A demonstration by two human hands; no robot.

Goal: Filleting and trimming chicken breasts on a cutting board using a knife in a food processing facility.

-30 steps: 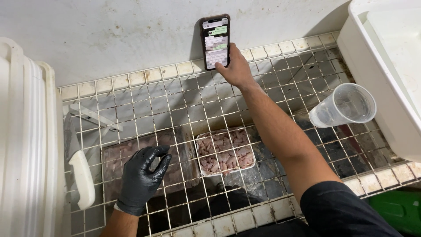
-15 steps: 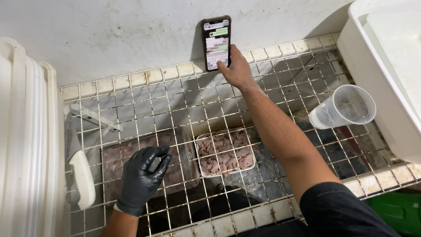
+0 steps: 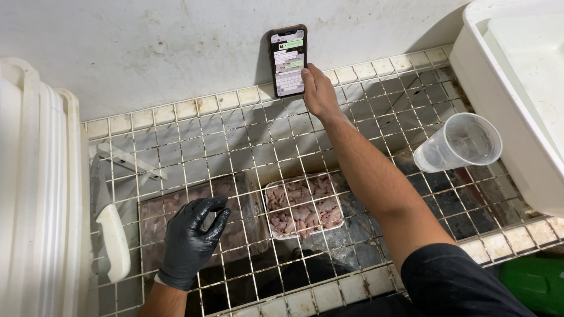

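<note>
While the right hand (image 3: 319, 91) rests open fingertips against the phone (image 3: 288, 60), which stands upright on its long axis against the wall beyond the wire rack (image 3: 235, 147), the black-gloved left hand (image 3: 191, 240) lies loosely curled and empty on that rack, well apart from the phone, beside the tray of meat (image 3: 302, 205).

A lit phone screen (image 3: 288, 60) (tall, white-green) leans against the wall.

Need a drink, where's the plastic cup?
The clear plastic cup stands on the wire grid at right, beside the white tub.
</note>
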